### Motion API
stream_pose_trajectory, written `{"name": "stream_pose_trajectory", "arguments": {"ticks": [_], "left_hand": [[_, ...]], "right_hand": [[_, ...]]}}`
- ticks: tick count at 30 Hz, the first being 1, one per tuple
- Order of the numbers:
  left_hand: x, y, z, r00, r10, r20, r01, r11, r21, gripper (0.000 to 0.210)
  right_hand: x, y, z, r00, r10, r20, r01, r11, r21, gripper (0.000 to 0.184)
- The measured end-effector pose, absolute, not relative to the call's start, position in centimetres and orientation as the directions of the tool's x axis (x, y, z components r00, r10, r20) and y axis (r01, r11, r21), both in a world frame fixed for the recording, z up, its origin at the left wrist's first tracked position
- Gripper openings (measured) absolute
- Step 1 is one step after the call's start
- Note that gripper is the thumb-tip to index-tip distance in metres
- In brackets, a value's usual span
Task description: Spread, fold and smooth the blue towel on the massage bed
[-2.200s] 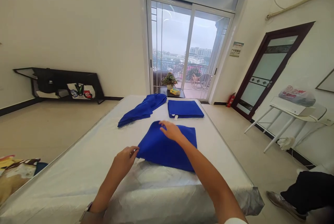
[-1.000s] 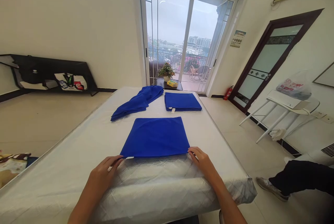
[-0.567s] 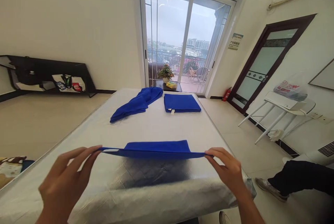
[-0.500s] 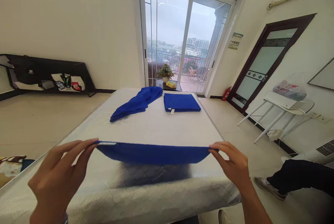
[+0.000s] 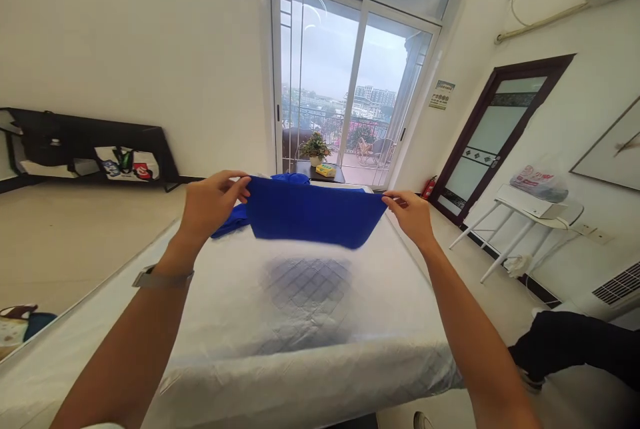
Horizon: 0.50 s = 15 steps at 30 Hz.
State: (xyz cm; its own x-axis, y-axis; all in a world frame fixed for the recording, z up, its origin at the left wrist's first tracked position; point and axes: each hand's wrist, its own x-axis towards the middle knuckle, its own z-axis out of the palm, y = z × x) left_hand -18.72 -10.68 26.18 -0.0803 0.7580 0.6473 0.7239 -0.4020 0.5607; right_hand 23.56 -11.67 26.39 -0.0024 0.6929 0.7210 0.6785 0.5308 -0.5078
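A blue cloth (image 5: 315, 212) hangs in the air between my hands, stretched along its top edge. My left hand (image 5: 215, 199) pinches its upper left corner, and my right hand (image 5: 407, 209) pinches the upper right corner. Both hands are closed on it, arms reaching forward over the white quilted mattress (image 5: 300, 322). Behind the cloth lies a crumpled blue cloth (image 5: 233, 221), partly covered by my left hand and the held one. The folded blue stack farther back is almost wholly hidden; only a sliver shows near the right corner.
Beyond the mattress, a small dark table carries a potted plant (image 5: 315, 147) and a yellow box (image 5: 326, 170). A white chair (image 5: 537, 215) holding a plastic bag stands at the right. A person's dark-clothed leg (image 5: 575, 349) is at the lower right.
Both hands have moved forward and away from me with the blue cloth. It hangs more upright now, and it covers the folded stack that was visible before.
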Motion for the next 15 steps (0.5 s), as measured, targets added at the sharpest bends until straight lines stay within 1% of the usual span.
{"name": "stream_pose_trajectory", "arguments": {"ticks": [1,3,5,7,9,11,13,15], "left_hand": [[-18.7,-11.3,25.4,-0.127,0.759,0.638,0.681,-0.401,0.613,0.053],[-18.8,-12.8,22.9,-0.168,0.804,0.571,0.612,-0.369,0.699,0.05],[-18.8,-14.3,19.3,-0.157,0.878,0.452,0.575,-0.291,0.765,0.049],[-18.7,-15.5,15.3,-0.138,0.95,0.28,0.556,-0.16,0.816,0.052],[-18.4,-16.4,11.4,-0.099,0.991,0.086,0.555,-0.017,0.832,0.055],[-18.1,-17.3,8.3,-0.071,0.996,-0.053,0.57,0.084,0.817,0.054],[-17.9,-18.1,6.3,-0.071,0.992,-0.104,0.571,0.126,0.811,0.053],[-17.8,-18.8,5.4,-0.087,0.99,-0.112,0.565,0.141,0.813,0.052]], "right_hand": [[23.6,-12.3,25.7,-0.002,0.686,0.728,0.662,0.546,-0.513,0.032],[23.7,-13.6,23.0,-0.033,0.704,0.709,0.634,0.563,-0.53,0.029],[23.9,-14.5,18.8,-0.079,0.756,0.65,0.607,0.554,-0.57,0.027],[24.0,-15.1,13.9,-0.126,0.815,0.565,0.591,0.519,-0.617,0.026],[24.1,-15.7,9.2,-0.19,0.869,0.458,0.608,0.47,-0.64,0.024],[24.3,-16.4,5.8,-0.251,0.899,0.359,0.66,0.43,-0.616,0.021],[24.5,-17.2,4.0,-0.278,0.912,0.302,0.716,0.406,-0.568,0.018],[24.7,-18.0,3.4,-0.278,0.915,0.291,0.762,0.395,-0.513,0.017]]}}
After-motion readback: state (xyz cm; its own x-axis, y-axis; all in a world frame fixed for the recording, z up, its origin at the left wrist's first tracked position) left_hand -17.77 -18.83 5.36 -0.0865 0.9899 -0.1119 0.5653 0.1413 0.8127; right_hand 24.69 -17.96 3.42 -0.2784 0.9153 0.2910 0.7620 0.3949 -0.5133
